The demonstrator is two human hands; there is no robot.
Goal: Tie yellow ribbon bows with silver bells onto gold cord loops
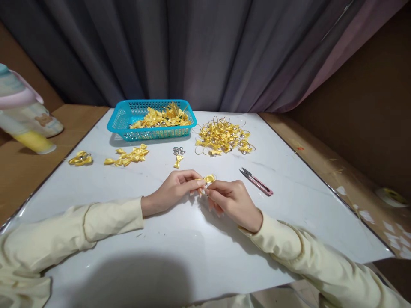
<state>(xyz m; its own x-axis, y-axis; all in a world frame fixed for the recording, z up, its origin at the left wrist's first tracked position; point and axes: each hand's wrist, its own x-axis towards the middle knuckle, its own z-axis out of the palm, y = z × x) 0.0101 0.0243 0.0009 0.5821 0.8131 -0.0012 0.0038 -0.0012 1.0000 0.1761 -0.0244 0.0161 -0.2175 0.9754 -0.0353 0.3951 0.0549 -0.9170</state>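
A yellow ribbon bow (pixel 209 178) is held up over the white tabletop, pinched between the fingertips of my left hand (pixel 175 188). My right hand (pixel 233 200) meets it from the right, thumb and index finger pressed together at the bow's lower side. A small silvery bit shows between the fingertips, but what exactly the right fingers grip is hidden. Just beyond my left hand lie a single yellow bow (pixel 178 161) and several silver bells or beads (pixel 179 150). Pink-handled thread snips (pixel 257 182) rest to the right of my right hand, blades pointing away.
A blue plastic basket (pixel 117 124) with yellow bows stands at the back. Right of it is a heap of looped bows (pixel 223 134). Loose bows (pixel 128 156) and a yellow ribbon coil (pixel 81 158) lie left. A bottle (pixel 25 102) stands far left; a tape roll (pixel 391 196) far right.
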